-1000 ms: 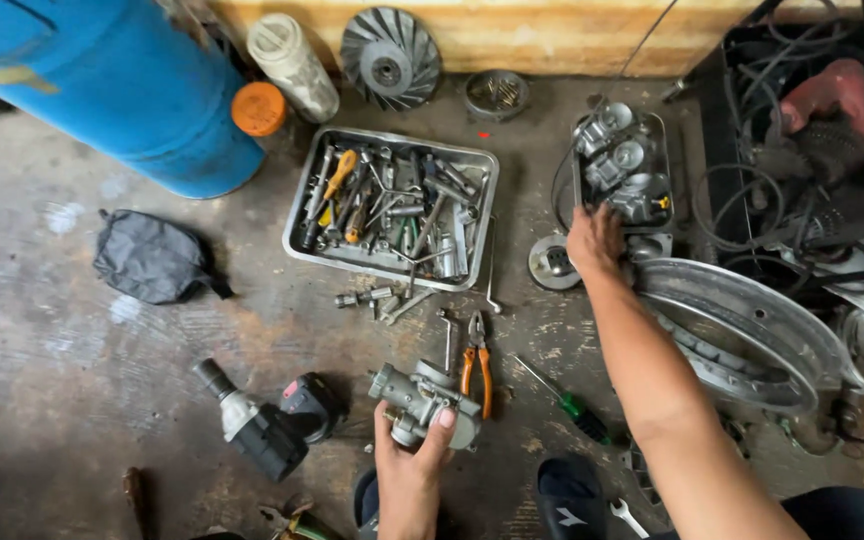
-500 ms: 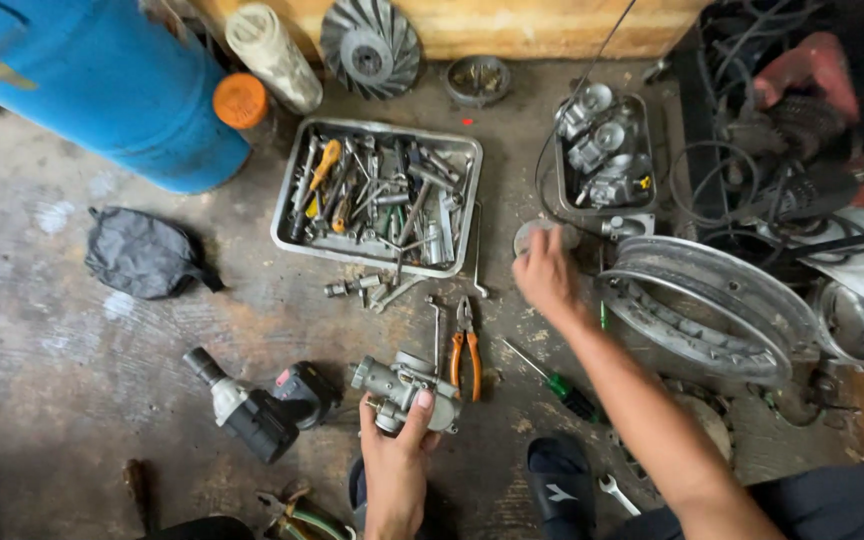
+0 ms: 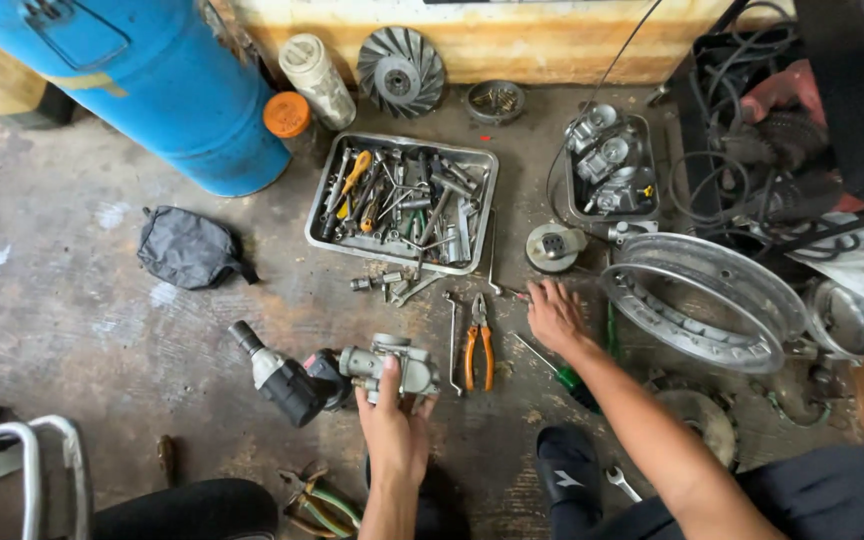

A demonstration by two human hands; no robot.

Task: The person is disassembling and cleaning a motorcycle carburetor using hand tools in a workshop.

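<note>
A concrete floor (image 3: 72, 330) strewn with tools, seen from above. At far left lies a grey pouch (image 3: 188, 246), below a blue drum (image 3: 167, 80). A black impact wrench (image 3: 287, 378) lies just left of a metal carburettor (image 3: 397, 368), which the left hand (image 3: 392, 425) holds in a closed grip. A tool tray (image 3: 402, 200) sits above. Orange pliers (image 3: 479, 342) lie between the hands. The right hand (image 3: 554, 315) rests flat, grip released, beside a wheel rim (image 3: 702, 300).
</note>
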